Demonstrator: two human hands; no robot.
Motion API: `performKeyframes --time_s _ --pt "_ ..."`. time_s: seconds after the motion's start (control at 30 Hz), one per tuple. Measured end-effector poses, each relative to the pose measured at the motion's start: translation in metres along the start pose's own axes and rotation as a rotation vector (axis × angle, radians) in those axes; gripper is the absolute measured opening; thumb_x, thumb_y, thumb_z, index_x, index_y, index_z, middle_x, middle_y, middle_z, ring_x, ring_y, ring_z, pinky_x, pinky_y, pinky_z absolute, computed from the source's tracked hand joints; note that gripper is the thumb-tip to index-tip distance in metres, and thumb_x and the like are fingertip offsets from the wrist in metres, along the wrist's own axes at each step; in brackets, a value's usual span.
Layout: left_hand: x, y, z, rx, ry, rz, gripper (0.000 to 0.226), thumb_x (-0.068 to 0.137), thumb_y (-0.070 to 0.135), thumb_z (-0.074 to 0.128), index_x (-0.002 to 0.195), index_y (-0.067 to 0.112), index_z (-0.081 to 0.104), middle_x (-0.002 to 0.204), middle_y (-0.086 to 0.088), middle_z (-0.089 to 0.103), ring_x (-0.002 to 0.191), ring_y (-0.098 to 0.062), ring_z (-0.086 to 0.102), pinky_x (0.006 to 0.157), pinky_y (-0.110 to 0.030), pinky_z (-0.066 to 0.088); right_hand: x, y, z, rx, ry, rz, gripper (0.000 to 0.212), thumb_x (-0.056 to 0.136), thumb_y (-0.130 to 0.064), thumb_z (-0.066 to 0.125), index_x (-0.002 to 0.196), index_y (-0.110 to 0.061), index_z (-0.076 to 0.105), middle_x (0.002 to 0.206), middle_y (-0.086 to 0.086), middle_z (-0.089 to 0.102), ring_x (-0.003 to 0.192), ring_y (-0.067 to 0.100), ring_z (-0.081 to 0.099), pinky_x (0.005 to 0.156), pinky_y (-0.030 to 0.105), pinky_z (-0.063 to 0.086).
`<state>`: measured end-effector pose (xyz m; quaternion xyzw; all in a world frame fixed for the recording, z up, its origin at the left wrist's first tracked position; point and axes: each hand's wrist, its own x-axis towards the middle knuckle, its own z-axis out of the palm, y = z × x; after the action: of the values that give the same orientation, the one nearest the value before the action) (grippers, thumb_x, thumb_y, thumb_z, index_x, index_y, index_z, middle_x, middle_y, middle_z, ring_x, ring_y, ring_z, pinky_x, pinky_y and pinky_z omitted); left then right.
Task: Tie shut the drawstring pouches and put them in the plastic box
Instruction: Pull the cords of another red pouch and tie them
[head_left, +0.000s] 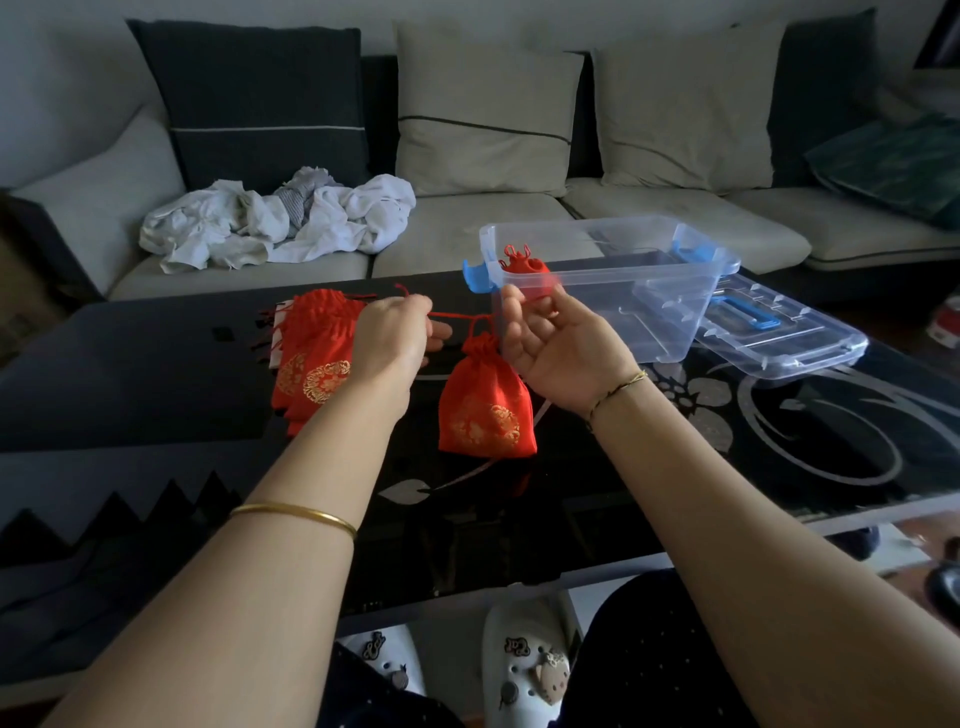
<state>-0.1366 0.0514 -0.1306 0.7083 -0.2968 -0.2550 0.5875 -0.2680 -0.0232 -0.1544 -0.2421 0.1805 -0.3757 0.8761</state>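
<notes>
Left of the frame's centre, a stack of red pouches (311, 358) lies on the black glass table (156, 374). Just beside it your left hand (392, 332) pinches the red drawstring (452, 315), which runs taut across to your right hand (550, 343), whose fingers are curled round its other end. Between your hands hangs a red pouch (485, 410), neck gathered; whether its base touches the table is unclear. Right of centre stands the clear plastic box (649, 312), open, with one tied pouch (522, 270) in its near left corner. The lid (779, 338) lies beside the box at right.
</notes>
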Motion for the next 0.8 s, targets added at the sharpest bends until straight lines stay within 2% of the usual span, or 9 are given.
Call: performKeyframes --time_s 0.07,0.13,0.2,0.3,0.43,0.53,0.6,0.67,0.8 --pt "0.003 0.001 -0.002 -0.205 0.012 -0.125 0.027 0.093 0.013 0.037 0.067 0.016 0.044 0.077 -0.002 0.069 0.07 -0.014 0.065 0.071 -0.029 0.048 0.001 -0.002 -0.004 0.008 0.1 -0.016 0.03 0.098 -0.029 0.043 0.074 -0.013 0.05 0.062 0.001 0.066 0.052 0.011 0.064 0.049 0.018 0.051" --pt "0.003 0.001 -0.003 -0.406 0.046 -0.206 0.02 0.094 0.013 0.034 0.079 0.014 0.048 0.072 -0.001 0.071 0.065 -0.013 0.068 0.068 -0.027 0.051 0.001 -0.006 -0.009 -0.014 0.204 -0.025 0.028 0.098 -0.027 0.044 0.074 -0.012 0.049 0.049 -0.001 0.058 0.04 0.009 0.057 0.043 0.015 0.047" --pt "0.0 0.002 0.0 -0.507 0.066 -0.184 0.019 0.093 0.01 0.032 0.084 0.01 0.049 0.058 0.002 0.068 0.056 -0.013 0.068 0.063 -0.027 0.052 0.001 -0.007 -0.011 -0.036 0.262 -0.028 0.029 0.098 -0.025 0.043 0.073 -0.011 0.049 0.044 -0.001 0.054 0.036 0.008 0.054 0.041 0.013 0.045" --pt "-0.006 0.01 0.008 -0.598 0.031 -0.068 0.028 0.095 0.008 0.035 0.068 0.01 0.044 0.042 0.002 0.053 0.042 -0.014 0.062 0.062 -0.032 0.055 0.002 -0.005 -0.007 -0.102 0.256 -0.072 0.029 0.098 -0.025 0.044 0.074 -0.01 0.051 0.047 0.0 0.056 0.037 0.008 0.055 0.042 0.014 0.046" --pt "-0.012 0.01 0.012 -0.338 -0.214 0.012 0.029 0.096 0.018 0.05 0.069 0.008 0.054 0.057 -0.002 0.048 0.04 -0.009 0.048 0.05 -0.028 0.052 0.001 -0.008 0.002 -0.303 0.128 -0.212 0.027 0.097 -0.025 0.046 0.077 -0.009 0.054 0.062 0.002 0.067 0.047 0.007 0.057 0.046 0.017 0.045" --pt "-0.013 0.005 0.01 -0.093 -0.366 0.104 0.017 0.089 0.014 0.062 0.073 0.008 0.064 0.065 -0.003 0.058 0.05 -0.009 0.051 0.055 -0.025 0.051 -0.002 -0.007 0.012 -0.515 0.082 -0.317 0.027 0.095 -0.027 0.05 0.076 -0.01 0.059 0.072 0.0 0.066 0.05 0.007 0.05 0.049 0.02 0.034" --pt "-0.012 0.004 0.008 0.036 -0.4 0.174 0.01 0.084 0.013 0.068 0.074 0.013 0.068 0.069 -0.005 0.065 0.051 -0.009 0.053 0.057 -0.024 0.051 -0.004 -0.005 0.018 -0.594 0.077 -0.355 0.027 0.093 -0.028 0.055 0.073 -0.011 0.062 0.066 -0.002 0.06 0.051 0.008 0.044 0.049 0.023 0.029" --pt "-0.011 0.004 0.007 0.102 -0.38 0.212 0.01 0.082 0.013 0.07 0.074 0.016 0.067 0.061 -0.003 0.062 0.046 -0.01 0.054 0.053 -0.021 0.049 -0.004 -0.003 0.019 -0.674 0.068 -0.38 0.028 0.092 -0.03 0.057 0.071 -0.013 0.064 0.062 -0.002 0.056 0.05 0.01 0.039 0.049 0.026 0.026" --pt "-0.009 0.0 0.008 0.073 -0.365 0.2 0.011 0.085 0.018 0.068 0.076 0.012 0.069 0.06 -0.004 0.059 0.047 -0.009 0.054 0.055 -0.024 0.049 -0.004 -0.001 0.019 -0.837 0.135 -0.31 0.038 0.097 -0.038 0.044 0.076 -0.012 0.062 0.065 0.005 0.06 0.044 0.013 0.039 0.049 0.024 0.029"
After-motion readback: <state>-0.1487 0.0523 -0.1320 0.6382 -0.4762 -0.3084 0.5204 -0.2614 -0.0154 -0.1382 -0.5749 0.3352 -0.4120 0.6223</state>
